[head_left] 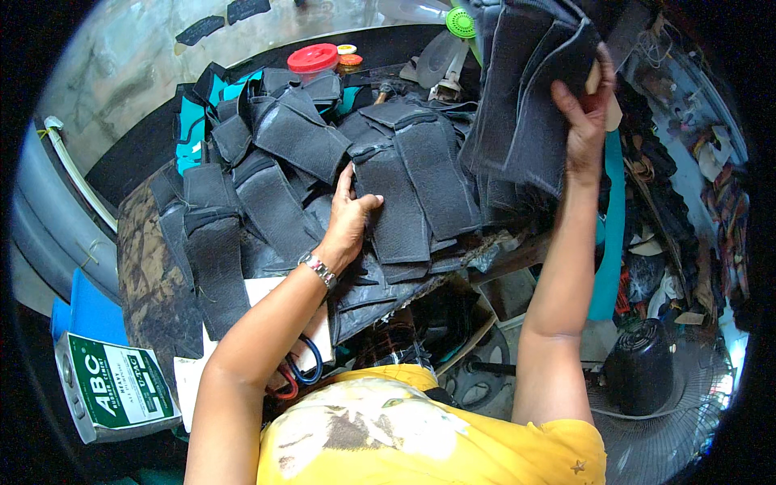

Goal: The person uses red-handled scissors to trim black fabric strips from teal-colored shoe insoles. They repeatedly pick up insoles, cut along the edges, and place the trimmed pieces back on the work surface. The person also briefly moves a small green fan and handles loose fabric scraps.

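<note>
While our right hand [584,113] grips a raised stack of dark pads [525,97], our left hand [349,222] rests flat and open on the many pads spread over the tabletop [149,267].

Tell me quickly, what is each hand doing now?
Left hand: open, fingers resting on a dark strap on the pile.
Right hand: closed on a bundle of straps, held up.
</note>
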`<state>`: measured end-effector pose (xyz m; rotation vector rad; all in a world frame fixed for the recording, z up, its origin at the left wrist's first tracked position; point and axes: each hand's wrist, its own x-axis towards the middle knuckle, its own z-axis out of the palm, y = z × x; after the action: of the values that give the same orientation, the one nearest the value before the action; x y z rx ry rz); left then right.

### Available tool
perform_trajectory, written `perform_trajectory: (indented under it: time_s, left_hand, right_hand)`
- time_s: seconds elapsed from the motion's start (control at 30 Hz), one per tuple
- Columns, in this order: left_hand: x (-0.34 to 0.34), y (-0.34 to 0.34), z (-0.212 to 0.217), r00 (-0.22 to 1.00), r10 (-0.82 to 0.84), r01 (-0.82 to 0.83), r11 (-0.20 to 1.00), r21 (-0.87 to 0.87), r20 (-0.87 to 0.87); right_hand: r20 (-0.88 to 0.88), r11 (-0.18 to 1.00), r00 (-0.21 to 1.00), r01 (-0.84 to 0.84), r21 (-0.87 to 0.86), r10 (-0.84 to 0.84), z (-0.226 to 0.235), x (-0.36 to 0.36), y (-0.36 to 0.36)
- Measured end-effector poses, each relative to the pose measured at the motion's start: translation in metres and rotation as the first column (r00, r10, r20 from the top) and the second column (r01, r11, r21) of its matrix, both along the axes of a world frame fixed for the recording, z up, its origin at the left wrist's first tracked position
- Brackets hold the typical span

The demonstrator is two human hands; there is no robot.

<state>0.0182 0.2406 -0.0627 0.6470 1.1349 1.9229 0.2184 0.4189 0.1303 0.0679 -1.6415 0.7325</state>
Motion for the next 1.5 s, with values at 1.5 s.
perform_trajectory:
  time_s: [1.5]
  left_hand:
    - [-0.009, -0.021, 0.08, 0.958, -0.211, 0.164, 0.958, 0.234, 0.194]
  right_hand:
    - [0.412, 0.993, 0.91, 0.0, -0.121, 0.051, -0.065, -0.066, -0.05]
